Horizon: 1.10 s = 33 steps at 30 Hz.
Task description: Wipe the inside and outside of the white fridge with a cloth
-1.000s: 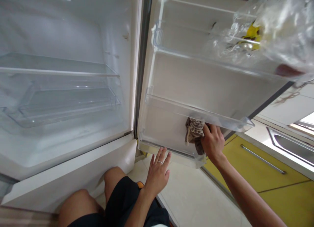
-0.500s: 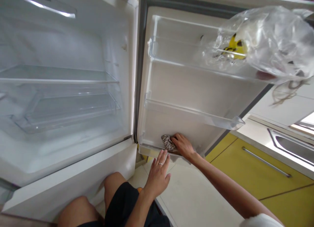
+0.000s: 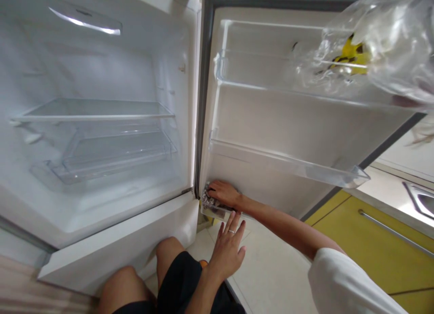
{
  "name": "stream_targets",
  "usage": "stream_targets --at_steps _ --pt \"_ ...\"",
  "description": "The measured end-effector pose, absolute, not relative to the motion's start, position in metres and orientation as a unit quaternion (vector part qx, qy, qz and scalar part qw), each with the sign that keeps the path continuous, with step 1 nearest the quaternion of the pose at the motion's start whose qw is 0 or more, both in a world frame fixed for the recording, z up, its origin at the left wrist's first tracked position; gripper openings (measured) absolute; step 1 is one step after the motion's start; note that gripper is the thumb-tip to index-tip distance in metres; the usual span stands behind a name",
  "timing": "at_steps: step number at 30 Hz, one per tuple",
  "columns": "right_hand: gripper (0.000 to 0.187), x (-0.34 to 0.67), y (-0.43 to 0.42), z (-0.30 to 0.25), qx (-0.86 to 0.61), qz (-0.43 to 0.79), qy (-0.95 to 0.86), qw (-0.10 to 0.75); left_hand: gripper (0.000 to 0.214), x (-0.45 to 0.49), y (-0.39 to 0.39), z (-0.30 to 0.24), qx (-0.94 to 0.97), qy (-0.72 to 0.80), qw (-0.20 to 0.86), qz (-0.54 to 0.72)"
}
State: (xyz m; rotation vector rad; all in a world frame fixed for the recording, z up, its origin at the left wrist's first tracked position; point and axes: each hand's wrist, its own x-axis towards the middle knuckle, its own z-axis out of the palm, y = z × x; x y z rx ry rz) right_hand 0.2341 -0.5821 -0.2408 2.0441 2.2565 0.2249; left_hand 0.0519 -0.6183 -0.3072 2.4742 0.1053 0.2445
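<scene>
My right hand (image 3: 224,193) presses a patterned brown cloth (image 3: 207,199) into the left end of the lowest bin (image 3: 217,211) of the open fridge door (image 3: 305,124), right by the hinge. Its fingers are curled over the cloth. My left hand (image 3: 228,248) is open with fingers spread, a ring on one finger, its fingertips touching the front wall of that bin from below.
The fridge interior (image 3: 101,124) has a glass shelf (image 3: 95,110) and a clear drawer (image 3: 115,156). A door shelf (image 3: 288,162) hangs above my hand. A plastic bag (image 3: 373,47) with something yellow sits at top right. Yellow cabinets (image 3: 383,246) and a sink (image 3: 420,201) stand to the right.
My right hand has slid the cloth leftward along the bottom door bin, from its right end to the hinge side. My left hand has stayed at the bin's front.
</scene>
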Motion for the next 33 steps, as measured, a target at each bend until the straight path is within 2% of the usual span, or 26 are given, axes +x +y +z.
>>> stream_targets --at_steps 6,16,23,26,28,33 --pt "0.022 0.231 -0.582 -0.234 0.631 -0.018 0.774 0.052 0.074 0.05 -0.622 -0.306 0.941 0.055 0.323 0.078" --pt "0.035 0.245 -0.574 -0.232 0.627 -0.145 0.762 0.071 0.069 0.047 -0.623 -0.313 0.944 0.056 0.315 0.086" --pt "0.034 0.263 -0.616 -0.216 0.662 -0.208 0.718 0.045 0.069 0.043 -0.619 -0.317 0.942 0.049 0.317 0.098" --pt "0.037 0.265 -0.647 -0.203 0.704 -0.177 0.688 -0.004 0.069 0.042 -0.62 -0.319 0.939 0.044 0.324 0.105" --pt "0.041 0.263 -0.667 -0.195 0.736 -0.137 0.659 -0.066 0.069 0.042 -0.62 -0.32 0.938 0.043 0.326 0.109" --pt "0.036 0.244 -0.708 -0.182 0.756 -0.019 0.571 -0.321 0.066 0.041 -0.619 -0.321 0.936 0.045 0.327 0.118"
